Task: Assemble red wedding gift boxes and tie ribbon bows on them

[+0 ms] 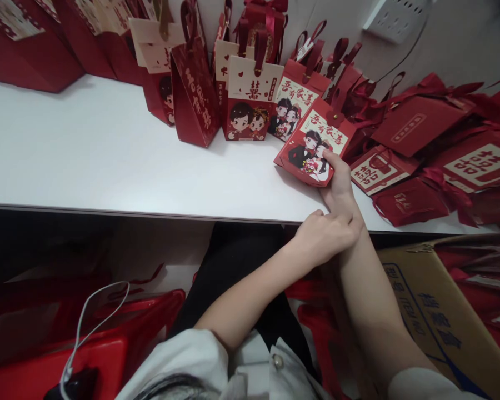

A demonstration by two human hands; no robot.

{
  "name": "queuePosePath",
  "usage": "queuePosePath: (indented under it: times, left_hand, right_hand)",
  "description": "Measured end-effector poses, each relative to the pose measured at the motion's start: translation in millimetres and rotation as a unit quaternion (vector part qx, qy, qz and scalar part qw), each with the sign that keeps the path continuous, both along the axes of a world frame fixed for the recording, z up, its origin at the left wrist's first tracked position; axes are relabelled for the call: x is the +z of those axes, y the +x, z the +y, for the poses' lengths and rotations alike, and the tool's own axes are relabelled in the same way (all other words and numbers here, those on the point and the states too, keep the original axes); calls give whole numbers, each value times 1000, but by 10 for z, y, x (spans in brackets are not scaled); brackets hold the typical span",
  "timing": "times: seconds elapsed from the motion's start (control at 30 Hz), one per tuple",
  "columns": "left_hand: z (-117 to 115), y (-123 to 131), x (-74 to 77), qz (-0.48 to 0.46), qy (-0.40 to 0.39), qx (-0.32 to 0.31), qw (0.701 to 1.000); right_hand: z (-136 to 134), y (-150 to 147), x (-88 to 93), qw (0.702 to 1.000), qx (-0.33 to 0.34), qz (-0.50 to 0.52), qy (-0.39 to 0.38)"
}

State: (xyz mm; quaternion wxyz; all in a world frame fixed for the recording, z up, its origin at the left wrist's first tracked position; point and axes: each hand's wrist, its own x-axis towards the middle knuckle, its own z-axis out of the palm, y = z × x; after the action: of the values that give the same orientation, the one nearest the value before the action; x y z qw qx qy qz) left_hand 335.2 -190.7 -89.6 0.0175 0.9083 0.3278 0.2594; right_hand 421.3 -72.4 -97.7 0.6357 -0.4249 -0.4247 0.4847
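Note:
My right hand (337,180) grips a red gift box (314,144) by its lower right side, thumb across the printed front. The box carries a cartoon couple on its front and a ribbon loop at the top, and it is tilted above the white table. My left hand (329,236) is closed against my right wrist, its fingers curled there and partly hidden. Just behind the held box stands a matching red box (294,97). To its left is a red-and-cream box (250,100) with another cartoon couple, beside a plain-fronted red box (195,97) with gold lettering.
Several red boxes with ribbons, one a red box (420,119), crowd the right of the white table (87,150). Larger red boxes (20,55) line the back left. A power strip (394,19) is on the wall. Below are a cardboard carton (445,311) and a red stool (108,355).

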Motion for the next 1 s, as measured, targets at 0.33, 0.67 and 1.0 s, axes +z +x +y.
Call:
queuePosePath:
  times: [0.33, 0.67, 1.0]
  left_hand:
    - [-17, 57, -74, -35, 15, -26, 999]
    - [27, -58, -31, -307, 159, -76, 935]
    - [224, -659, 129, -560, -32, 63, 826]
  right_hand:
    - [-16, -24, 22, 1000, 5, -7, -1]
    - [-220, -104, 198, 987, 38, 137, -79]
    - [-860, -202, 178, 948, 124, 260, -139]
